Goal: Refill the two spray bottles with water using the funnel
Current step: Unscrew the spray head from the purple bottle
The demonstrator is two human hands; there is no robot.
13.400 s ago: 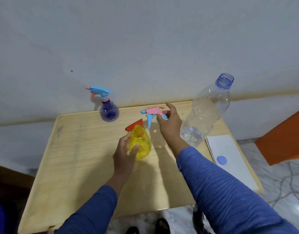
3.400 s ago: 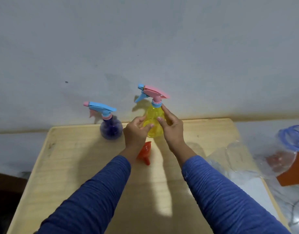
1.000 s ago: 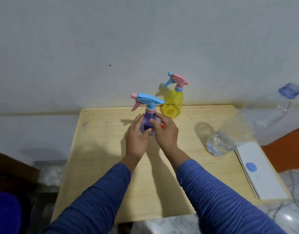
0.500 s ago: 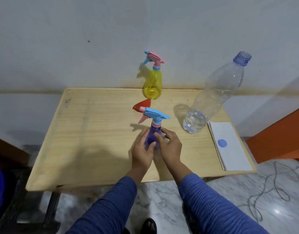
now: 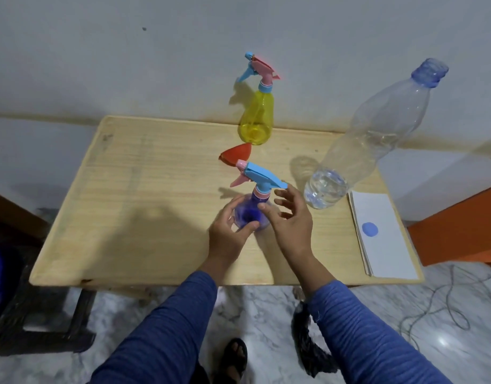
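Observation:
A purple spray bottle [image 5: 251, 214] with a blue and pink trigger head stands upright near the middle of the wooden table [image 5: 144, 195]. My left hand [image 5: 229, 234] wraps its base. My right hand [image 5: 290, 217] hovers beside its neck with fingers spread, barely touching it. A yellow spray bottle [image 5: 256, 117] with a pink and blue head stands at the table's far edge by the wall. An orange funnel [image 5: 237, 157] lies on its side between the two bottles. A large clear water bottle [image 5: 360, 151], uncapped, stands to the right with a little water at the bottom.
A white stack of paper [image 5: 382, 245] lies along the table's right edge with a blue bottle cap [image 5: 369, 230] on it. An orange box [image 5: 460, 231] stands right of the table. A cable [image 5: 446, 300] runs over the marble floor.
The purple bottle stays set down near the table's middle. My right hand has let go of it and spread its fingers. My left hand still holds the base.

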